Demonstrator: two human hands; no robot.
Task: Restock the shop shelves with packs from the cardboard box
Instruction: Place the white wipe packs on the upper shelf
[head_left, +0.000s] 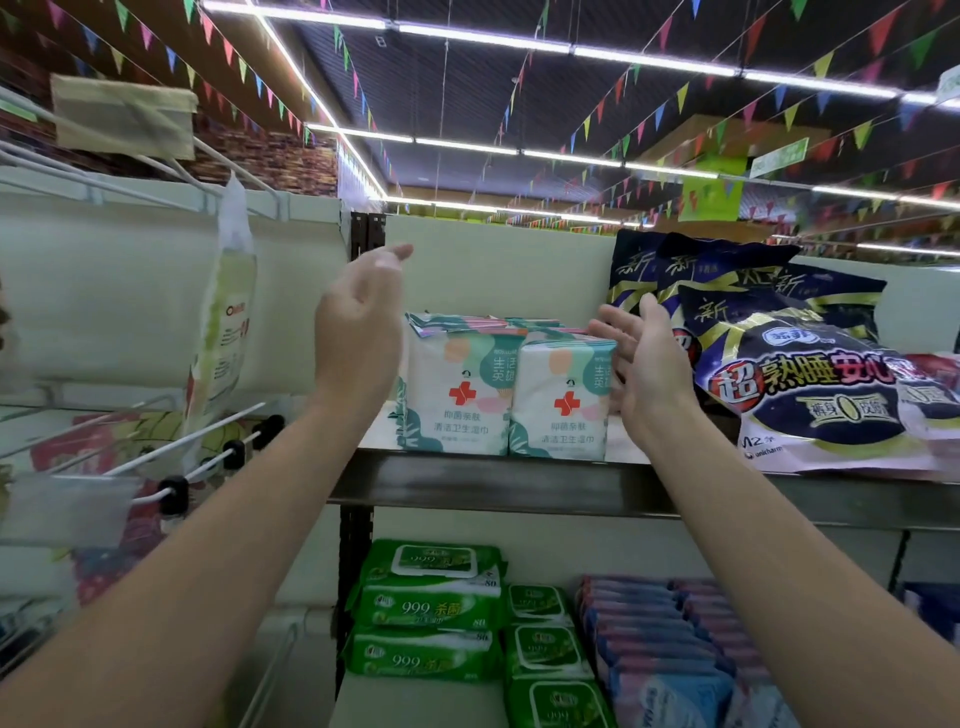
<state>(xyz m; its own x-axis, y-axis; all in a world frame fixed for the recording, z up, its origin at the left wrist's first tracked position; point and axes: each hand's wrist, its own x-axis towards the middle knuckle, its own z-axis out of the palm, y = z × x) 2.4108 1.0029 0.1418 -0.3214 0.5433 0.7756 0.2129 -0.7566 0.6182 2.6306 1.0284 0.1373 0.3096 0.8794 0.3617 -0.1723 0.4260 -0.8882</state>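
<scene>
Two white-and-teal wipe packs with red crosses stand side by side on the top shelf (467, 486): a left pack (457, 387) and a right pack (561, 397), with more of the same behind them. My left hand (358, 332) is raised to the left of the packs, fingers relaxed, holding nothing. My right hand (641, 364) is held open at the right pack's right side, fingers next to it; contact is unclear. The cardboard box is out of view.
Large dark-blue packs (789, 374) are piled on the same shelf at the right. Below lie green wipe packs (431, 608) and blue-pink packs (660, 644). At the left, white wire hooks (208, 452) stick out with hanging bags (228, 322).
</scene>
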